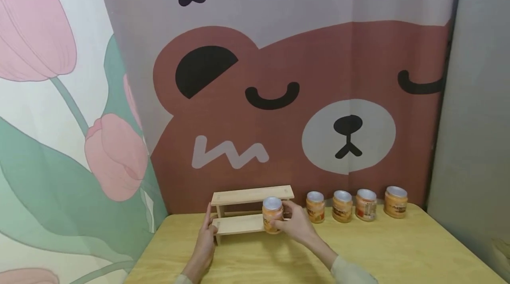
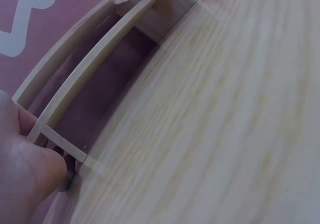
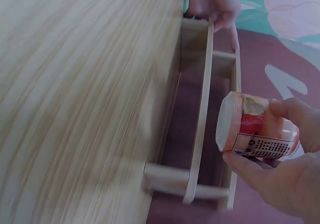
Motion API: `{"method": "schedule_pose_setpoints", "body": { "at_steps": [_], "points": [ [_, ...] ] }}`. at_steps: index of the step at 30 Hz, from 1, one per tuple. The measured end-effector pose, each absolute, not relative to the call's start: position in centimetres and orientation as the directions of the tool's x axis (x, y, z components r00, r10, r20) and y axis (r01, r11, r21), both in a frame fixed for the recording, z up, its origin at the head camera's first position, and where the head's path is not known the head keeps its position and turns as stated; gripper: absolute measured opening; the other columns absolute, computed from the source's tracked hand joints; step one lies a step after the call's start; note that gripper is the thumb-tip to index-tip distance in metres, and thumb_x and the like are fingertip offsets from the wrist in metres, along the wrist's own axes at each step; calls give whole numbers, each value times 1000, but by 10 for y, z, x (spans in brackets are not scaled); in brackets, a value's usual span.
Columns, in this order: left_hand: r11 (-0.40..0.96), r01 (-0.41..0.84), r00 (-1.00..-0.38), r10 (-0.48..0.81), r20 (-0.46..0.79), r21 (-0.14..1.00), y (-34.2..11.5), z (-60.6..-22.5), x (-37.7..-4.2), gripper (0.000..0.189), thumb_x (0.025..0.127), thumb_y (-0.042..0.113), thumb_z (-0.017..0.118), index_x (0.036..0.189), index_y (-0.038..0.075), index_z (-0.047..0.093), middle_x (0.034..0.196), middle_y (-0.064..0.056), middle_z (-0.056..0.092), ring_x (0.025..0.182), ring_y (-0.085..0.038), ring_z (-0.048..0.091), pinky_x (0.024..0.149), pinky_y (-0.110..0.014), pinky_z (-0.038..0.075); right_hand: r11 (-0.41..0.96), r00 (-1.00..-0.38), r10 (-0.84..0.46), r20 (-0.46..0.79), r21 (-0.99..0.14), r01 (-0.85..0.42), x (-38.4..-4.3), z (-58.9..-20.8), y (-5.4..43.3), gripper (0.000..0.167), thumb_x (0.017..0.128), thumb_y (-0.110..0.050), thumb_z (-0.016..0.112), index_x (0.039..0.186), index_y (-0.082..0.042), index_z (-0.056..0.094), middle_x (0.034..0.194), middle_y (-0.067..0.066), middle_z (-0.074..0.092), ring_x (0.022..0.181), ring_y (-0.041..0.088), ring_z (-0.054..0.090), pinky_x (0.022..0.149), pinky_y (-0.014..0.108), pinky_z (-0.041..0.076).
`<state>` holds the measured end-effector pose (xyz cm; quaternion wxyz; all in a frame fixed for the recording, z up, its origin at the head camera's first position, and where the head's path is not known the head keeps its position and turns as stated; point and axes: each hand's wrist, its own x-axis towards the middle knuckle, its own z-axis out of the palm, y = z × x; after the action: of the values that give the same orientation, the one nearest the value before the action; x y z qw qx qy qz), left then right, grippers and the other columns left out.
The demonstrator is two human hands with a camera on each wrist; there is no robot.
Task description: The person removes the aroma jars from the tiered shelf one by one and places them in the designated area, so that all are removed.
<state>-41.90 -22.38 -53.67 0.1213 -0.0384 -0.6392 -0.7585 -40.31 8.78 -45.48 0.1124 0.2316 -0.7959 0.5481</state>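
A two-step wooden rack (image 1: pixel 239 225) stands near the back of the table. My left hand (image 1: pixel 205 240) grips its left end, with the thumb at the lower step's corner and the fingers along the side; part of this grip is hidden in the head view. My right hand (image 1: pixel 299 227) holds an orange-labelled jar (image 1: pixel 272 214) with a silvery lid, thumb in front and fingers round its far side. In the right wrist view the jar (image 3: pixel 265 126) is close over the lower step (image 3: pixel 204 104), by its right end.
Several similar jars (image 1: pixel 342 207) stand in a row along the table's back edge, right of the rack. The yellow wood-grain table (image 1: pixel 318 255) meets a curtain with a bear print (image 1: pixel 287 142). A grey wall (image 1: pixel 474 111) rises on the right.
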Motion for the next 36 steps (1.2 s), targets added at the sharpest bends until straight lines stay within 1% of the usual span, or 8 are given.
{"method": "schedule_pose_setpoints", "body": {
  "at_steps": [4, 11, 17, 20, 24, 27, 32, 36],
  "points": [
    [-158, 227, -970, -129, 208, 961, -226, -535, -417, 91, 91, -9, 33, 164, 42, 10, 158, -26, 16, 135, -42, 19, 95, -53, 22, 325, -879, -204, 430, -818, -475, -400, -455, 107, 70, 75, -16, 90, 133, 8, 59, 113, 17, 70, 101, 33, 68, 80, 42, 56],
    [-142, 224, -973, -96, 212, 964, -227, -533, -419, 90, 94, -7, 32, 162, 47, 8, 161, -26, 12, 146, -47, 8, 102, -60, 18, 362, -916, -177, 360, -842, -401, -396, -451, 154, 76, 76, -18, 89, 139, 7, 55, 115, 15, 69, 105, 33, 66, 83, 42, 56],
    [-140, 210, -976, -88, 199, 968, -228, -533, -420, 89, 96, -6, 31, 161, 48, 6, 162, -25, 11, 145, -46, 9, 100, -56, 22, 393, -923, -146, 356, -835, -384, -392, -454, 193, 74, 78, -17, 89, 139, 7, 54, 120, 17, 66, 110, 35, 65, 86, 40, 55],
    [-138, 200, -978, -93, 189, 970, -229, -535, -420, 88, 97, -6, 32, 161, 48, 6, 162, -25, 9, 144, -46, 11, 98, -54, 23, 416, -929, -127, 347, -832, -367, -389, -459, 213, 76, 79, -20, 88, 139, 9, 53, 123, 20, 65, 112, 37, 64, 87, 41, 55],
    [-144, 206, -976, -101, 192, 968, -231, -536, -420, 89, 96, -6, 31, 162, 48, 6, 163, -27, 7, 146, -46, 6, 103, -57, 19, 446, -944, -90, 317, -835, -323, -388, -465, 241, 81, 80, -27, 88, 141, 10, 49, 125, 23, 64, 112, 37, 64, 86, 40, 55],
    [-157, 216, -974, -100, 202, 964, -230, -536, -421, 90, 94, -7, 31, 162, 46, 6, 162, -28, 7, 145, -46, 6, 106, -59, 15, 497, -948, -52, 313, -815, -296, -389, -469, 266, 84, 81, -30, 87, 142, 12, 46, 125, 25, 64, 111, 38, 64, 84, 39, 55],
    [-169, 211, -975, -105, 195, 963, -227, -535, -421, 90, 94, -8, 31, 163, 45, 6, 161, -28, 10, 142, -44, 10, 104, -57, 17, 583, -948, 23, 318, -775, -246, -389, -474, 307, 89, 82, -34, 87, 141, 16, 43, 124, 31, 62, 110, 41, 63, 82, 40, 56],
    [-172, 201, -977, -102, 185, 964, -227, -535, -421, 90, 94, -8, 31, 162, 46, 5, 161, -27, 8, 144, -44, 8, 109, -60, 14, 608, -945, 76, 318, -766, -209, -391, -477, 338, 90, 83, -35, 85, 141, 18, 41, 126, 36, 59, 111, 45, 62, 78, 38, 56]
  ]
}}
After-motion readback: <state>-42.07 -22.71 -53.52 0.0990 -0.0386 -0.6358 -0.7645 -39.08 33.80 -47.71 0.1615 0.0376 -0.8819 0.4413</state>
